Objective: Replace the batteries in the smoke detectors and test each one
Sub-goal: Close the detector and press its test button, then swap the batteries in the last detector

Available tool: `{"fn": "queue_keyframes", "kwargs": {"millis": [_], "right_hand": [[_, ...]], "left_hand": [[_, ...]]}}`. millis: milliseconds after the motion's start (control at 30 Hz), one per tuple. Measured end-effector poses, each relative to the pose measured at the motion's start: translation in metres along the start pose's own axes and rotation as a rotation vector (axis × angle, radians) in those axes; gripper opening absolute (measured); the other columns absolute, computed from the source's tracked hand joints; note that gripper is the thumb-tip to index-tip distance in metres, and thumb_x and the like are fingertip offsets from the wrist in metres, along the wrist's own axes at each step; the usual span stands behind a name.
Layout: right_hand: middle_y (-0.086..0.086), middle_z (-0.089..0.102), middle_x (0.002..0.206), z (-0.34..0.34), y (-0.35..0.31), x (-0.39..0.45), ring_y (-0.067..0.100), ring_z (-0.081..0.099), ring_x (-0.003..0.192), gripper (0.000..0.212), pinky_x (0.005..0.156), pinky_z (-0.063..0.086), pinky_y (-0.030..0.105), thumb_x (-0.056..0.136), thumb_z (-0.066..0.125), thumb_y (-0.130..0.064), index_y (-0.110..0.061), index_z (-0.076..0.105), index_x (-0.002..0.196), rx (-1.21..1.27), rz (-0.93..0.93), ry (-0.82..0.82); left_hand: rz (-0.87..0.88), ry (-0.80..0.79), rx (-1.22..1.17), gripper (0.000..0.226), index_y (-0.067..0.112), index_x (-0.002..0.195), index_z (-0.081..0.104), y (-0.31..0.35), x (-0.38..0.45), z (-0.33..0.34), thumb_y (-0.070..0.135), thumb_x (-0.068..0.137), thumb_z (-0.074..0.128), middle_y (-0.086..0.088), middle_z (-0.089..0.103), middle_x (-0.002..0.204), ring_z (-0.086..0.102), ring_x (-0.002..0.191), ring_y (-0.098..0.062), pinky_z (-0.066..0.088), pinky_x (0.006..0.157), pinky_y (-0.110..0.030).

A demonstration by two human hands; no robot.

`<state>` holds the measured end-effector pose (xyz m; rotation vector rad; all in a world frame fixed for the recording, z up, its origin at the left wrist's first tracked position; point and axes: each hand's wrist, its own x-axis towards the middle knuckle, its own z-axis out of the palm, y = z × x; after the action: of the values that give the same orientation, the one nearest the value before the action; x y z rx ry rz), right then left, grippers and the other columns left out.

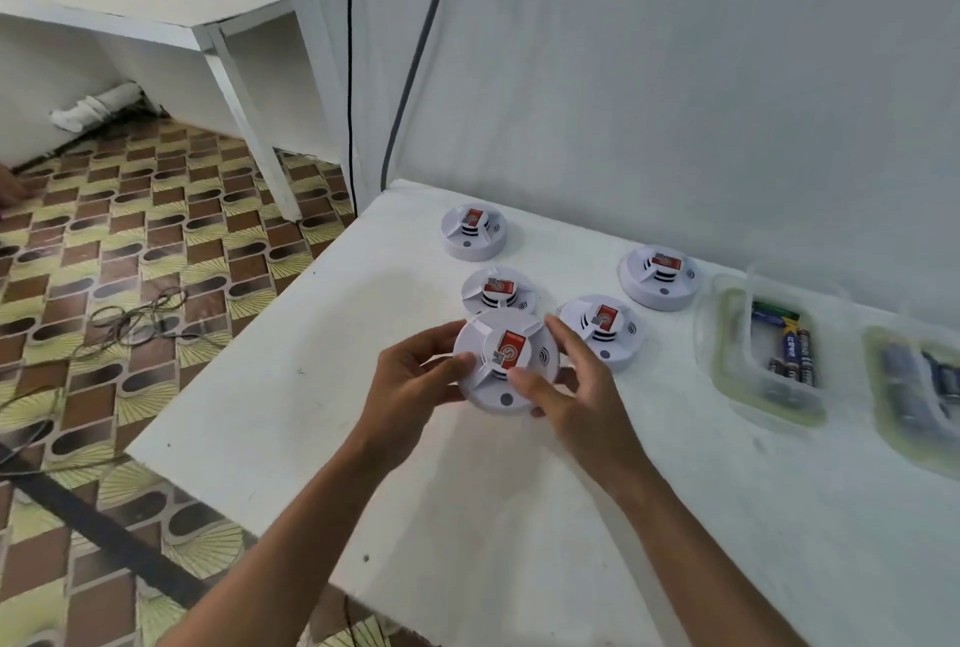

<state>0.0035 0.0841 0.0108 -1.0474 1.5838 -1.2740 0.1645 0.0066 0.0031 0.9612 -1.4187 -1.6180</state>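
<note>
1. White plastic detector [506,360], round, with a red label on its raised centre; held above the table [260,386] between both hands, face tilted toward the camera.
2. Left hand [410,376]: grips the detector's left rim, thumb lying across the face, fingers [441,334] curled round the edge behind.
3. Right hand [576,386]: holds the right rim, thumb pressed on the face near the centre, fingers curved along the far side.
4. Second detector [496,290]: on the table, just behind the held one and partly hidden by it; red label up.
5. Third detector [602,329]: on the table just right of the held one, close behind the right hand.
6. Fourth detector [474,231]: near the table's far left corner, apart from the others.
7. Fifth detector [661,277]: toward the wall [675,75], right of the group.
8. Clear tub [727,334]: on the table right of the detectors, open; holds several dark batteries [792,350] lying together.
9. Second tub [893,397]: at the right edge of view, blurred; dark batteries inside, count unclear.
10. Two cables [349,75]: hang down the wall behind the table's left corner.
11. Patterned floor [130,231]: brown and yellow tiles, loose wires [140,319] lying on it left of the table.
</note>
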Motion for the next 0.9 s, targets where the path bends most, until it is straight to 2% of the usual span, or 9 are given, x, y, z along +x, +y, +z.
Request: {"fn": "queue_keyframes", "kwargs": {"millis": [67,133,233,400,533,633,700,800,900], "right_hand": [[-0.015,0.043,0.139,-0.008,-0.023,0.007,0.002,0.042,0.127,0.088,0.1,0.045,0.023,0.066,0.073,-0.049,-0.028,0.037,0.143,-0.241,-0.132,0.043],[-0.005,0.033,0.149,-0.016,-0.046,0.024,0.012,0.031,0.137,0.098,0.111,0.037,0.035,0.067,0.078,-0.054,-0.023,0.033,0.147,-0.503,-0.234,0.025],[0.001,0.037,0.148,-0.025,-0.069,0.059,0.02,0.032,0.136,0.095,0.111,0.033,0.04,0.065,0.078,-0.058,-0.022,0.039,0.143,-0.77,-0.272,0.05],[-0.002,0.06,0.123,-0.043,-0.075,0.128,0.022,0.055,0.112,0.08,0.093,0.049,0.038,0.058,0.079,-0.054,-0.026,0.054,0.129,-0.809,-0.256,0.107],[0.0,0.061,0.12,-0.052,-0.057,0.171,0.024,0.055,0.111,0.077,0.091,0.049,0.036,0.059,0.08,-0.049,-0.025,0.056,0.128,-0.842,-0.142,0.132],[0.002,0.061,0.12,-0.054,-0.039,0.19,0.023,0.054,0.113,0.078,0.092,0.048,0.034,0.059,0.081,-0.045,-0.023,0.056,0.13,-0.844,-0.055,0.123],[0.001,0.06,0.12,-0.052,-0.029,0.2,0.023,0.052,0.115,0.08,0.093,0.047,0.034,0.058,0.081,-0.044,-0.023,0.055,0.13,-0.849,-0.011,0.117],[0.0,0.059,0.122,-0.048,-0.019,0.205,0.023,0.05,0.117,0.081,0.094,0.046,0.033,0.059,0.082,-0.042,-0.023,0.054,0.132,-0.847,0.051,0.114],[-0.001,0.057,0.125,-0.047,-0.011,0.206,0.021,0.048,0.12,0.081,0.095,0.045,0.033,0.061,0.082,-0.041,-0.023,0.052,0.133,-0.822,0.075,0.129]], "left_hand": [[-0.004,-0.017,0.023,0.03,0.007,0.117,0.067,0.021,0.014,0.009,0.004,0.088,0.064,-0.009,0.073,0.108,0.07,0.094,-0.031,0.059,0.073,-0.039],[0.011,-0.042,0.04,0.026,0.007,0.115,0.067,0.043,0.034,0.019,0.002,0.09,0.061,-0.01,0.073,0.105,0.071,0.092,-0.03,0.06,0.072,-0.038],[0.008,-0.067,0.034,0.02,0.009,0.106,0.07,0.065,0.066,0.03,0.0,0.09,0.06,-0.018,0.073,0.101,0.07,0.092,-0.035,0.059,0.078,-0.047],[-0.003,-0.126,0.204,0.024,0.003,0.115,0.065,0.072,0.133,0.039,0.009,0.092,0.061,-0.019,0.071,0.102,0.069,0.092,-0.03,0.058,0.082,-0.04],[0.232,-0.04,0.848,0.037,0.012,0.122,0.064,0.053,0.187,0.019,0.027,0.089,0.064,-0.007,0.068,0.118,0.062,0.109,-0.024,0.042,0.096,-0.026],[0.304,-0.157,1.101,0.044,0.008,0.115,0.068,0.033,0.213,-0.002,0.032,0.078,0.064,-0.014,0.066,0.118,0.057,0.114,-0.035,0.042,0.097,-0.033],[0.269,-0.229,1.268,0.055,0.017,0.129,0.058,0.02,0.225,-0.014,0.04,0.079,0.061,-0.01,0.053,0.135,0.042,0.13,-0.036,0.035,0.107,-0.043],[0.232,-0.294,1.316,0.061,0.023,0.145,0.039,0.012,0.23,-0.021,0.037,0.089,0.06,-0.006,0.031,0.153,0.022,0.142,-0.031,0.023,0.116,-0.045],[0.288,-0.287,1.244,0.058,0.019,0.146,0.039,0.007,0.232,-0.022,0.031,0.093,0.059,-0.007,0.029,0.155,0.023,0.143,-0.028,0.019,0.116,-0.035]]}}
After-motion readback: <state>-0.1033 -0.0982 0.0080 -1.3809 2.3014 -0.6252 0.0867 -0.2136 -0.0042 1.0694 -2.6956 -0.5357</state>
